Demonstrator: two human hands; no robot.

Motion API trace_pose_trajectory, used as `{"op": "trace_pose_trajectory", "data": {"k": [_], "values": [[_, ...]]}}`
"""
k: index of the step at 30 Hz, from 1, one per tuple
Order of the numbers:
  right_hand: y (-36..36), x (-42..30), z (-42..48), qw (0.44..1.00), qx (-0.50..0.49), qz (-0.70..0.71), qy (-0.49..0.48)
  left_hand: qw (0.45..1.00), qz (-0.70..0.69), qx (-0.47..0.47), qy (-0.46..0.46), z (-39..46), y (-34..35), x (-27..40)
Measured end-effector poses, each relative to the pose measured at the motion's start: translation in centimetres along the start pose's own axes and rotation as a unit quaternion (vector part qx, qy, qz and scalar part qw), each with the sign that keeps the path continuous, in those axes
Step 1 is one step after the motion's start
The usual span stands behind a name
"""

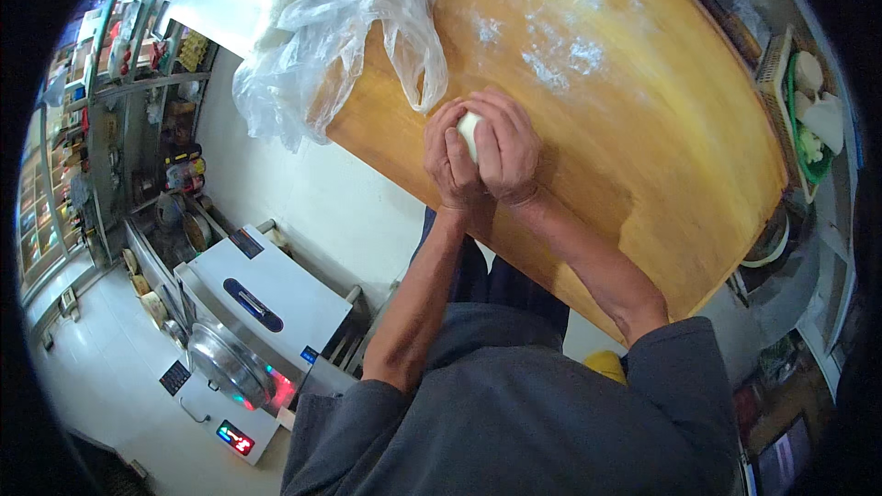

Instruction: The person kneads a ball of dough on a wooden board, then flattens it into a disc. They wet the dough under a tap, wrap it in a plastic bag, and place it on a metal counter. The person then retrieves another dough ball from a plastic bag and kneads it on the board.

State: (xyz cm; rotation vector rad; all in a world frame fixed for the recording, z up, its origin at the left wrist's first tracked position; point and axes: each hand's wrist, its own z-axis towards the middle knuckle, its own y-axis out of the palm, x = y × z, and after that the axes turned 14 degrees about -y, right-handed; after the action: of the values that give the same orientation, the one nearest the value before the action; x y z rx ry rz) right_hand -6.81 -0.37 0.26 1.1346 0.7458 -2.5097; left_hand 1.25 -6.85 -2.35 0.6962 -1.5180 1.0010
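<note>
A pale ball of dough [471, 135] is cupped between my two hands above the near edge of a wooden board [661, 145]. My left hand [448, 158] wraps its left side, and my right hand [506, 145] covers its right side and top. Only a narrow strip of the dough shows between the fingers; the rest is hidden. White flour [565, 58] is scattered on the board beyond my hands. Just to the upper left, a clear plastic bag [344, 34] lies over the board's edge, with one handle loop close to my left fingers.
At right stands a plastic basket [775, 76] with pale items in a green liner. A white appliance [269, 282] with a lit display and a round metal pan [224, 362] are at lower left. Crowded shelves [117, 103] line the far left.
</note>
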Motion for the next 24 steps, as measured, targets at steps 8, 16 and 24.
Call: {"op": "trace_pose_trajectory", "data": {"k": [8, 16, 24], "values": [[-1.2, 2.1, -0.7, 0.984, -0.014, 0.162, 0.073, 0.99, 0.128, 0.029, 0.042, -0.9, 1.1, 2.4], [0.2, 1.3, -1.2, 0.997, 0.035, 0.067, 0.018, 1.0, -0.013, 0.022, -0.006, -0.9, 0.5, 0.1], [-7.9, 1.9, -6.8, 0.981, 0.146, 0.044, 0.121, 0.992, 0.07, -0.096, 0.039, -6.8, 7.3, 3.3]]}}
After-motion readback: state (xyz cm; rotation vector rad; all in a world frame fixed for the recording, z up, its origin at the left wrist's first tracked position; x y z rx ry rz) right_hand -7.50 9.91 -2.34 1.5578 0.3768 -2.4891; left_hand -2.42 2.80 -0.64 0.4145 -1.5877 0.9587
